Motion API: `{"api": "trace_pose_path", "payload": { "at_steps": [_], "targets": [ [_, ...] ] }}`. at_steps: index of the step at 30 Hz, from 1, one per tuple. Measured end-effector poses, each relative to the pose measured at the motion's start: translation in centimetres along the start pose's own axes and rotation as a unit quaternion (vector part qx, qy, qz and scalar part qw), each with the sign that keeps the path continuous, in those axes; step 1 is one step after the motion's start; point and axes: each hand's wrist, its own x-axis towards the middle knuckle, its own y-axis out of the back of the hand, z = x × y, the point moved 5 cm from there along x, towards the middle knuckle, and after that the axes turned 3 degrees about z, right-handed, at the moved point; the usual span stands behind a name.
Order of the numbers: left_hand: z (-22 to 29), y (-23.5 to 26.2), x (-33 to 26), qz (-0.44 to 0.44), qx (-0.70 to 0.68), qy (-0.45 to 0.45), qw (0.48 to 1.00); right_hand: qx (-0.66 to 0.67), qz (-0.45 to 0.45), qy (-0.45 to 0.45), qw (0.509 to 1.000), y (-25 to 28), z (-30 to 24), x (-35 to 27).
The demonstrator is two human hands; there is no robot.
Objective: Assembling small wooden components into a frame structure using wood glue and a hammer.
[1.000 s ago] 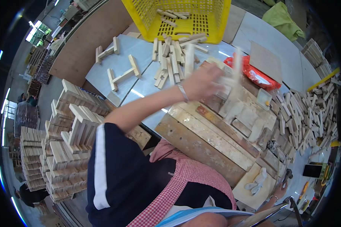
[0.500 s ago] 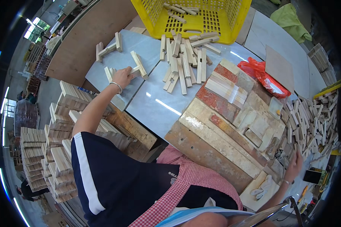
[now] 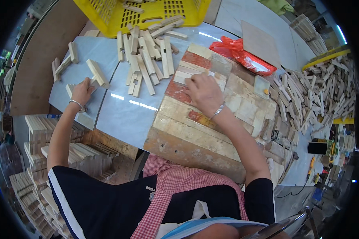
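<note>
My left hand is closed around the crossbar of an H-shaped wooden piece, which rests on the grey tiled tabletop. Beyond it lies a similar H-shaped wooden assembly. My right hand has its fingers bent down at a row of pale wooden strips on the worn wooden work board. Its fingertips touch the strips, but whatever they may grip is hidden. Between the hands and farther off sits a heap of loose wooden bars, some with slots cut in them.
A yellow perforated crate stands at the far side. Red plastic bag and thin flat board lie beyond the work board. Many wooden pieces are piled at right, near a phone. Stacked timber stands at left.
My right hand has moved from the lower right side of the board to the pale strips. My left hand stays on the H-shaped piece. The view has shifted to the right.
</note>
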Motion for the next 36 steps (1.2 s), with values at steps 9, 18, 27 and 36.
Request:
{"api": "trace_pose_path", "payload": {
  "at_steps": [9, 18, 27, 36],
  "targets": [
    [-0.2, 2.0, 1.1, -0.019, -0.014, -0.037, 0.999, -0.038, -0.013, 0.042, 0.998, -0.8, -1.5, 0.1],
    [16.4, 9.3, 5.3, 0.149, -0.175, -0.12, 0.966, 0.268, 0.033, -0.487, 0.831, 6.9, 14.1, -7.7],
    [36.8, 5.5, 1.9, 0.108, -0.255, -0.329, 0.903, 0.231, -0.035, -0.517, 0.823, 3.1, 15.4, -9.7],
    [45.8, 0.4, -1.8, 0.159, -0.18, -0.415, 0.877, 0.173, -0.041, -0.459, 0.87, 3.1, 13.9, -10.5]
  ]
}}
